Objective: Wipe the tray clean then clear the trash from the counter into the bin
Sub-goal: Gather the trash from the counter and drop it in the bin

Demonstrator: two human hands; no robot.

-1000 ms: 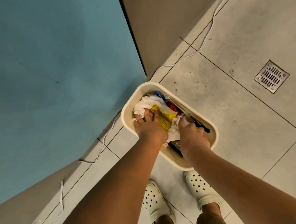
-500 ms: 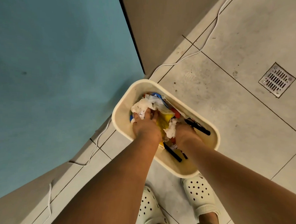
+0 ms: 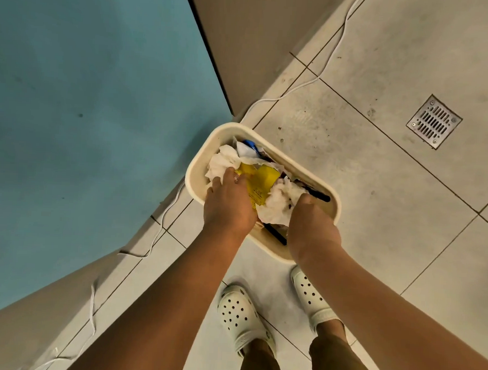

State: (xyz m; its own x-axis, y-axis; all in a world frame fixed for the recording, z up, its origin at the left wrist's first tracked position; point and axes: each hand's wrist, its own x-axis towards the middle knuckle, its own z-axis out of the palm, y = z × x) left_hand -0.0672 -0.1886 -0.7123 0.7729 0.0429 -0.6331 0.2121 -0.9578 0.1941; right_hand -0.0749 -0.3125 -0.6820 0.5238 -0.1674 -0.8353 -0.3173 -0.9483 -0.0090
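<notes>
1. Perforated white clogs (image 3: 240, 317) are seen nearest, on the tiled floor.
2. Crumpled white and yellow trash (image 3: 261, 183) is gripped by the left hand (image 3: 230, 205) and right hand (image 3: 309, 230) over the cream oval plastic bin (image 3: 198, 165).
3. A square metal floor drain (image 3: 434, 121) is seen farther off.

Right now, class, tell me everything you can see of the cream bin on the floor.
The cream bin is a rounded-rectangular tub that looks like smooth plastic, with a thick rolled rim. It stands upright on the grey tiled floor beside the blue cabinet, ahead of the white clogs. It is heaped with crumpled white tissue, a yellow wrapper and black sticks. The left hand and right hand reach into it, on the trash.
</notes>
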